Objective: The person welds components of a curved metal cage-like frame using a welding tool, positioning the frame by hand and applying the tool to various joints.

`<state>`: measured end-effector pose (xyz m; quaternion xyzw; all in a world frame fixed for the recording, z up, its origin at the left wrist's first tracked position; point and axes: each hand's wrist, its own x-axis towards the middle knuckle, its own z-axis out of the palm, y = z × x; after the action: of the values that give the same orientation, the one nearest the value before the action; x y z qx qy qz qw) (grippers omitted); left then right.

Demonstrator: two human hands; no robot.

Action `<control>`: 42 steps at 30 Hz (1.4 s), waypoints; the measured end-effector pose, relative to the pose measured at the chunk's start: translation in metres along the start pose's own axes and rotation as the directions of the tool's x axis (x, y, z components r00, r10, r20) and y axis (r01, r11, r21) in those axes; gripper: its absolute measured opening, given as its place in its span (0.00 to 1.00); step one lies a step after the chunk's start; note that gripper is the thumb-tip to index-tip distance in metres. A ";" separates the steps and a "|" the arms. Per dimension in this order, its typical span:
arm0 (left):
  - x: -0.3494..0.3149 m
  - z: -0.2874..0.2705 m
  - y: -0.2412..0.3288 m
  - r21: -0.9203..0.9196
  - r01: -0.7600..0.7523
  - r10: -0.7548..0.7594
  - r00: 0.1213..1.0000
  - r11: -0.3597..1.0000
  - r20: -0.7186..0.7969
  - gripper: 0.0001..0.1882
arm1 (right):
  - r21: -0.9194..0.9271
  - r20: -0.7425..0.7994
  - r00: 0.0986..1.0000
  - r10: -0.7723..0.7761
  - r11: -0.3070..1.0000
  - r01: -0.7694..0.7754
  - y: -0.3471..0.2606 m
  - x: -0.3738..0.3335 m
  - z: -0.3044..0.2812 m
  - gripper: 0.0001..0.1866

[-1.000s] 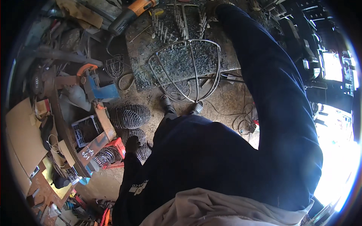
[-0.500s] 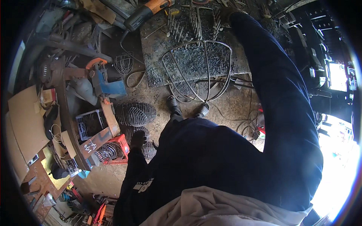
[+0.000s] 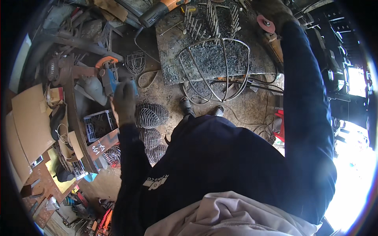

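Observation:
My left hand (image 3: 125, 103), in a dark work glove, is raised beside a blue bench vise (image 3: 108, 82); its fingers are blurred, and I see nothing held. My right hand (image 3: 277, 12), also gloved, reaches to the far right of the work board (image 3: 169, 70). It is next to an angle grinder (image 3: 275, 46) with a reddish disc, partly covering the tool's head; its fingers are not clear. A bent metal rod frame (image 3: 225, 70), like an open basket, leans over the board's near edge. Rows of upright metal pegs (image 3: 213, 25) stand behind it.
Round wire baskets (image 3: 151, 116) are piled on the floor near my left arm. A plastic crate (image 3: 87, 128) stands beside them. Cables (image 3: 267, 128) lie on the floor to the right. An orange and black power tool (image 3: 155, 13) lies at the far left.
My left hand has risen from beside the wire baskets to the vise. My right hand has moved right, from behind the pegs to the grinder. The view has shifted slightly.

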<state>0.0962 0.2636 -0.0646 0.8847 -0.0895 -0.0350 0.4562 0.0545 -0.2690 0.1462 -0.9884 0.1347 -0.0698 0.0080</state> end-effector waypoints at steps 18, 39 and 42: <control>0.222 0.162 0.106 0.698 -0.650 0.267 0.760 0.300 0.593 0.27 | 0.938 0.311 0.811 0.496 -0.296 -0.179 -0.006 -0.344 0.098 0.18; 0.167 0.150 0.177 0.697 -0.424 0.104 0.885 0.579 0.453 0.25 | 0.930 0.221 0.947 0.231 -0.342 -0.134 -0.008 -0.298 0.084 0.19; 0.193 0.146 0.153 0.647 -0.545 0.253 0.833 0.533 0.493 0.25 | 0.931 0.239 0.923 0.302 -0.342 -0.130 -0.017 -0.303 0.077 0.19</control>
<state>0.2456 0.0234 -0.0210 0.9258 -0.3760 -0.0385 0.0093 -0.2195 -0.1717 0.0294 -0.5291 0.2084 -0.1989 0.7982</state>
